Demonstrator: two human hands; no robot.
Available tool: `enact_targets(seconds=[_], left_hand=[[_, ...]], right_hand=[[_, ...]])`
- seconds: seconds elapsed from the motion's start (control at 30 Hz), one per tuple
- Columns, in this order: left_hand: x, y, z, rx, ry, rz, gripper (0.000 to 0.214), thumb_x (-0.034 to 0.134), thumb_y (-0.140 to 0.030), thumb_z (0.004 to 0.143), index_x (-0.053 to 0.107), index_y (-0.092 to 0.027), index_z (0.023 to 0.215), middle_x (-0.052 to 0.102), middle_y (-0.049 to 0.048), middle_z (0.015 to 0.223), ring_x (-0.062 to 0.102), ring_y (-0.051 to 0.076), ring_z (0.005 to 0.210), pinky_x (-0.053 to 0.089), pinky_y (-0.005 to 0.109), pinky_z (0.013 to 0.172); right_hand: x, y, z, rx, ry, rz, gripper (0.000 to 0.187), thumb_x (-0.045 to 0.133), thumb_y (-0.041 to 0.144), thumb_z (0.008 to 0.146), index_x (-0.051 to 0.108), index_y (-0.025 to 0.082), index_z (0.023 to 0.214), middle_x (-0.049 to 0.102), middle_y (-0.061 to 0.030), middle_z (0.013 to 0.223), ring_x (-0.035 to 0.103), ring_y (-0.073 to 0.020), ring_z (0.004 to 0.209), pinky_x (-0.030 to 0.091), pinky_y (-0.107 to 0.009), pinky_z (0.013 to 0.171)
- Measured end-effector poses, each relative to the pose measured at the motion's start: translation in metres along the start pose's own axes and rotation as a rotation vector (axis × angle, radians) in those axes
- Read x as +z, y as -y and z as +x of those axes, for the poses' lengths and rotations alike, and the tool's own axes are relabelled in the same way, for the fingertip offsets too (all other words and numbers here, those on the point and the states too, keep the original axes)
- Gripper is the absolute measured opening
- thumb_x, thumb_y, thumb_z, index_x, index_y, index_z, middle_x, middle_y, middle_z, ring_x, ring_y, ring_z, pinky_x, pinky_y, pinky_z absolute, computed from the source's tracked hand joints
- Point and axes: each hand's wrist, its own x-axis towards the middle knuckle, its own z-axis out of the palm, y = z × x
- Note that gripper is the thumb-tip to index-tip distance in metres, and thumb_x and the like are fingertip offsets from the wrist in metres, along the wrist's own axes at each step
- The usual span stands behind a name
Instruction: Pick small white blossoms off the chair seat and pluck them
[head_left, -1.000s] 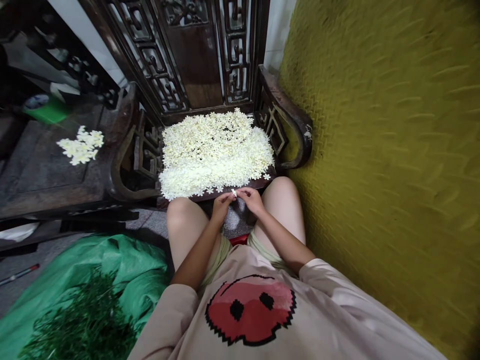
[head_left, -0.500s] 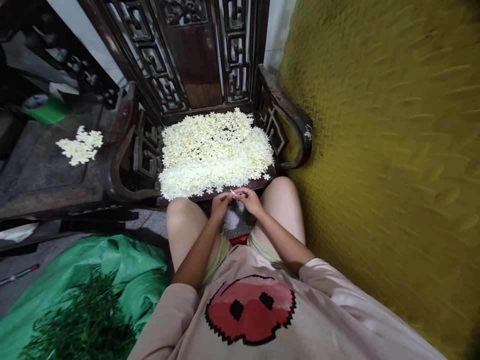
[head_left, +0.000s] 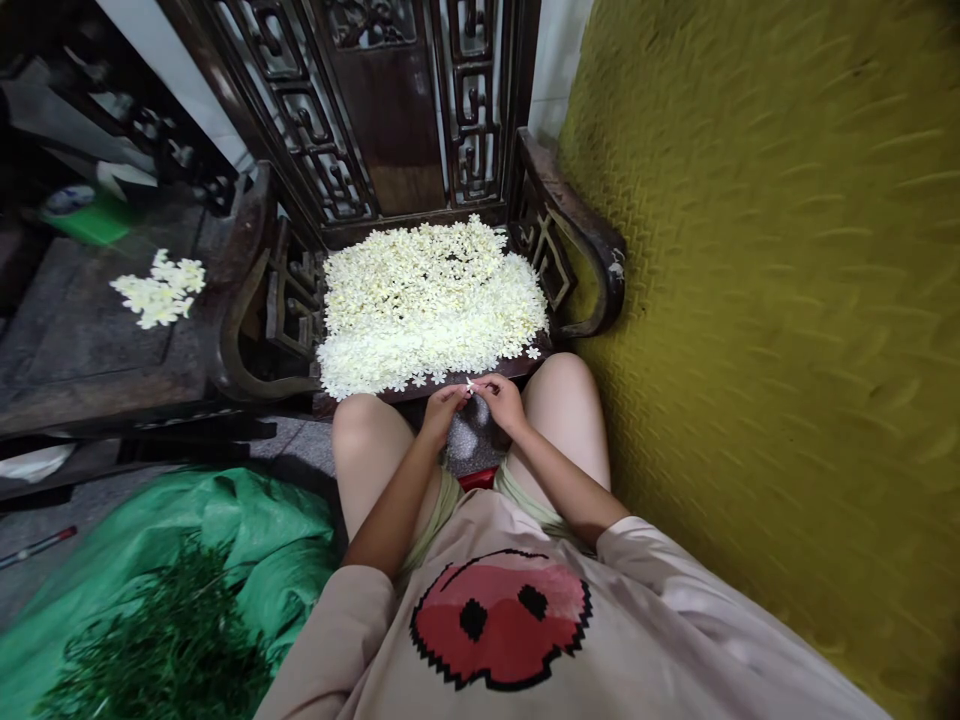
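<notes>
Head view: the left hand (head_left: 444, 408) and the right hand (head_left: 502, 398) meet between the person's knees, fingertips pinched together on a small white flower (head_left: 470, 385). That flower sits just beyond the near edge of a dark carved wooden chair (head_left: 390, 130), with the fingers of both hands closed around it; which fingers bear it is too small to tell. Spread over the chair's seat is a thick layer of white blossoms (head_left: 435, 300), brighter on the near side, yellower on the far side, with a few single ones along the near edge. To the left, a small cluster of white flowers (head_left: 159, 290) lies on a dark wooden surface (head_left: 82, 350), with a green container (head_left: 101, 222) farther back. Near left, green leafy stems (head_left: 165, 640) lie on a green sheet-like sack (head_left: 277, 500). A yellow textured mat (head_left: 750, 300) stands along the right side.
</notes>
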Motion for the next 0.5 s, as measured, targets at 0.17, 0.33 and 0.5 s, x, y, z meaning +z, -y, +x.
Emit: enact_targets(seconds=[0.17,0.33,0.5], left_hand=[[0.0006,0.0025,0.0011,0.03,0.028,-0.006,0.03,0.069,-0.041,0.06,0.067,-0.014,0.074,0.058,-0.0001,0.062,0.047,0.009,0.059,0.037,0.023,0.059],[0.0007,-0.0011,0.0007,0.007,-0.013,-0.043,0.027,0.069,-0.038,0.059,0.066,-0.014,0.071,0.057,-0.0008,0.061,0.046,0.008,0.058,0.036,0.022,0.058],[0.0021,-0.0069,0.0002,-0.074,-0.001,-0.121,0.026,0.071,-0.036,0.054,0.064,-0.014,0.065,0.055,-0.0015,0.058,0.045,0.007,0.055,0.036,0.022,0.056]], right_hand=[[0.0012,-0.0031,0.0009,0.05,0.057,0.012,0.024,0.059,0.037,0.073,0.069,0.016,0.08,0.066,-0.005,0.074,0.054,-0.0143,0.063,0.042,-0.026,0.063],[0.0026,-0.0009,0.0016,0.053,0.139,0.099,0.021,0.057,0.035,0.074,0.069,0.017,0.077,0.069,-0.0047,0.077,0.06,-0.0166,0.073,0.044,-0.028,0.071],[0.0048,0.0003,-0.0005,0.105,0.112,0.19,0.024,0.063,0.034,0.069,0.067,0.017,0.085,0.069,-0.0045,0.076,0.062,-0.0163,0.07,0.046,-0.028,0.069]])
